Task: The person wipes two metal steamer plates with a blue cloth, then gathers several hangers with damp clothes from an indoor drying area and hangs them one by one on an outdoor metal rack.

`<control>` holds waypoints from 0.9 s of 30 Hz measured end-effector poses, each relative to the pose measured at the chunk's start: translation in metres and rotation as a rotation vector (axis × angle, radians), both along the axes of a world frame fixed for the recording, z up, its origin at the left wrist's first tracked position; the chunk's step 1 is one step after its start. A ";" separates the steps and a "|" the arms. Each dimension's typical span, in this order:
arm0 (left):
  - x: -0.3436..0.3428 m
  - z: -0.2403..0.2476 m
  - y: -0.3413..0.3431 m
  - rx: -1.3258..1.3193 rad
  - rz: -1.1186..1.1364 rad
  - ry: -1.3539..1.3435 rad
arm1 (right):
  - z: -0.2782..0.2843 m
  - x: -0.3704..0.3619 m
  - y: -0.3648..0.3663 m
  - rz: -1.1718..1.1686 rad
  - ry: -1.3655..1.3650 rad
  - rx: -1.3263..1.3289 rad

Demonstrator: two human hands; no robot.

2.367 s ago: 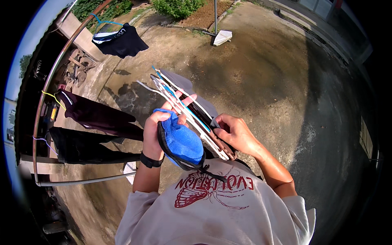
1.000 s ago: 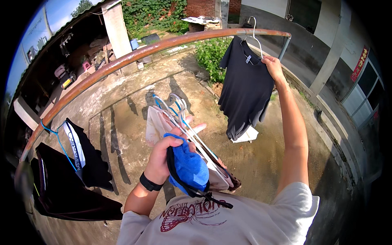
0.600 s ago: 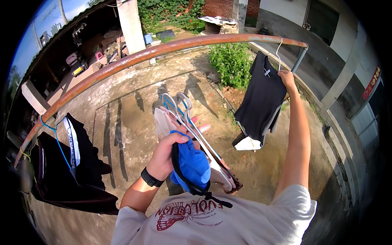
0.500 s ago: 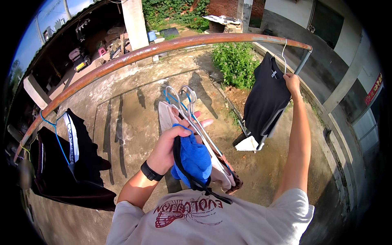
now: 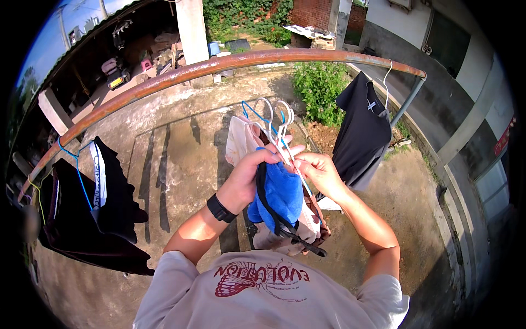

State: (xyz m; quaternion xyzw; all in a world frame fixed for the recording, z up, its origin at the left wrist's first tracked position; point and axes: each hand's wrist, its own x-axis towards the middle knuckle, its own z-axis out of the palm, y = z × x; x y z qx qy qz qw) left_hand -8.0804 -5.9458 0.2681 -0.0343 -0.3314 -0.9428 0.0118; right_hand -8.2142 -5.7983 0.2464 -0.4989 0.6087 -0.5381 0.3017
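Observation:
In front of my chest, my left hand [image 5: 246,174] grips a bunch of white and blue clothes hangers [image 5: 264,112] by their upper parts. A blue cloth [image 5: 284,192] with a black strap hangs over the bunch below that hand. A pale pink garment [image 5: 241,140] shows on the far side, and pinkish and brown fabric sticks out underneath. My right hand [image 5: 320,172] pinches a white hanger of the same bunch with thumb and fingers. To the right, a black shirt [image 5: 361,126] hangs on its own white hanger [image 5: 388,88] from the rusty pipe [image 5: 235,61].
The curved pipe crosses ahead of me at arm's reach. Dark trousers [image 5: 82,219] hang from it at the left on a blue hanger [image 5: 76,164]. A leafy bush [image 5: 320,90] grows behind the pipe. Concrete ground [image 5: 186,142] lies below; a wall [image 5: 405,49] stands at the right.
My right hand has let go of the black shirt's hanger and come in to the bunch. The black shirt now hangs free on the pipe. My left hand and the bunch have shifted slightly right.

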 end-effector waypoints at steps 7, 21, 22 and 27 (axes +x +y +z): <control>-0.008 0.006 0.006 -0.078 0.021 0.009 | -0.005 0.003 0.002 -0.156 -0.516 -0.176; 0.008 0.007 0.004 0.055 0.013 -0.044 | -0.002 -0.007 0.009 -0.076 -0.634 -0.002; 0.010 0.009 0.005 0.043 0.018 -0.056 | -0.002 -0.006 0.010 -0.047 -0.641 -0.013; 0.019 0.007 0.009 -0.116 0.075 -0.106 | -0.003 0.007 0.013 -0.137 -0.496 -0.008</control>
